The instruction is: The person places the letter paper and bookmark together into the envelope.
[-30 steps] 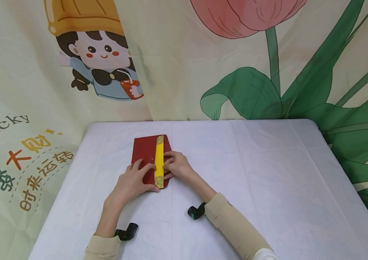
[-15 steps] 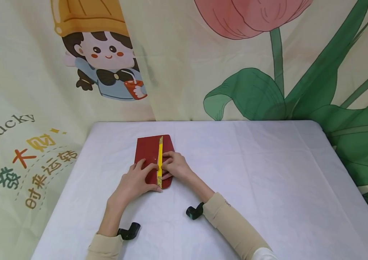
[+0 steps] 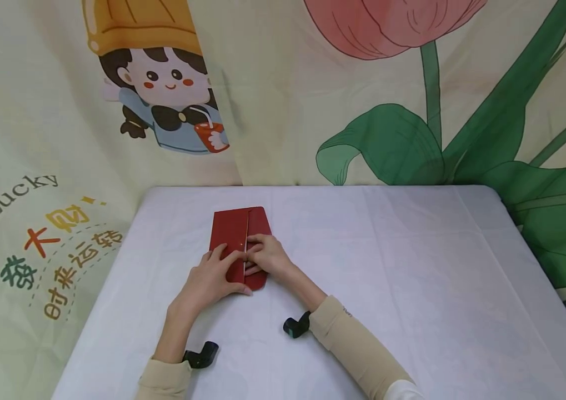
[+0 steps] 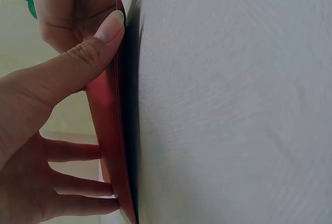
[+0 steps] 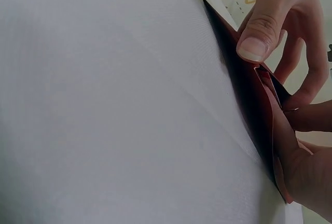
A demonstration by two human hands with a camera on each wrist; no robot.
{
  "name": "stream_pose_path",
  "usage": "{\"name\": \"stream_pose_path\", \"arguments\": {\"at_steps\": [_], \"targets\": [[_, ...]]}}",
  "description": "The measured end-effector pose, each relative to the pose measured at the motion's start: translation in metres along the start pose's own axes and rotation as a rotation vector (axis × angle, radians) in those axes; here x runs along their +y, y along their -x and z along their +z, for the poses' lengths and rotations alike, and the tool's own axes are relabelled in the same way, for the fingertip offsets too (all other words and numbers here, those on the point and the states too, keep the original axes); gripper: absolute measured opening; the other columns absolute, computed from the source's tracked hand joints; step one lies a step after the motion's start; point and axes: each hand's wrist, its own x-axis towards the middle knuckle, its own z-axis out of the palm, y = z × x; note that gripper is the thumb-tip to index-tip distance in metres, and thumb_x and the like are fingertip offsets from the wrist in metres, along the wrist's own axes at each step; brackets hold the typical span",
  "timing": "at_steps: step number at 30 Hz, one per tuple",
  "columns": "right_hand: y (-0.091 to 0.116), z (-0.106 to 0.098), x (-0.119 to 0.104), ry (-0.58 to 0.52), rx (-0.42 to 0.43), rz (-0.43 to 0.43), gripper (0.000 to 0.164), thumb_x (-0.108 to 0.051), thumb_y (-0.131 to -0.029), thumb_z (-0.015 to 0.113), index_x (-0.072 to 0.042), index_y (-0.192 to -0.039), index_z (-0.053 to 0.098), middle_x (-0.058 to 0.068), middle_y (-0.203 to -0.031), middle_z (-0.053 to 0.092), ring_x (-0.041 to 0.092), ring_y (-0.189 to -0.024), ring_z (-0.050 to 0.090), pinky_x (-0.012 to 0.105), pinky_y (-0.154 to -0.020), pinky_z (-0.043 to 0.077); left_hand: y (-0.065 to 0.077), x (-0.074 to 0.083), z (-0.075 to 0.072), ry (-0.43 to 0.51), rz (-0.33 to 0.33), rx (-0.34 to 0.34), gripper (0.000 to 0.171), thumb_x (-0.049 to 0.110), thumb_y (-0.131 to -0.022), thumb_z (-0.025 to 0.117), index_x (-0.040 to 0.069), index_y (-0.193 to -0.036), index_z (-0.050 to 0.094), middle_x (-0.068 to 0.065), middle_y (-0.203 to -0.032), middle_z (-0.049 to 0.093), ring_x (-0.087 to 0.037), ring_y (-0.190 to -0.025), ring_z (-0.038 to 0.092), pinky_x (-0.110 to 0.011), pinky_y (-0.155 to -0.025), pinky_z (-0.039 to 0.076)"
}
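Note:
A red envelope [image 3: 228, 225] lies near the middle of the white table, its flap [image 3: 260, 219] spread to the right. My left hand [image 3: 208, 283] grips its lower left part, thumb [image 4: 101, 40] on the near edge and fingertips on the front panel. At the pocket's mouth my right hand [image 3: 273, 258] pinches the panel edge, with some fingers inside the opening. Seen from the right wrist, the pocket [image 5: 267, 81] gapes slightly between both hands. The yellow strip with gold patterned ends is out of sight now.
White cloth covers the table [image 3: 387, 278]. A printed curtain [image 3: 273, 111] hangs behind its far edge. Small black cameras [image 3: 201, 355] sit at both wrists, just above the table.
The yellow strip has slid left into the pocket, narrowing until none shows. Both hands keep nearly the same hold. The whole head view has shifted slightly.

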Motion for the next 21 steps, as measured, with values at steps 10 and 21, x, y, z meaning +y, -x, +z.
{"name": "stream_pose_path", "arguments": {"at_steps": [10, 21], "targets": [[0.012, -0.015, -0.01, 0.031, -0.011, 0.054, 0.03, -0.001, -0.094, 0.055, 0.006, -0.123, 0.059, 0.021, -0.095, 0.071, 0.028, -0.076, 0.074, 0.04, -0.064, 0.06, 0.002, 0.0, -0.003, -0.039, 0.001, -0.007, 0.075, 0.054, -0.069, 0.082, 0.027, -0.133, 0.054, -0.026, -0.149, 0.033, -0.054, -0.131, 0.035, -0.071, -0.083, 0.045], [0.042, -0.051, -0.026, 0.165, -0.025, 0.006, 0.025, -0.006, -0.095, 0.055, 0.002, -0.117, 0.064, 0.02, -0.098, 0.072, 0.036, -0.086, 0.071, 0.04, -0.077, 0.06, 0.005, -0.003, -0.016, -0.097, -0.061, -0.042, 0.089, 0.053, -0.069, 0.082, 0.02, -0.144, 0.047, -0.029, -0.149, 0.034, -0.057, -0.129, 0.035, -0.067, -0.084, 0.048]]}}
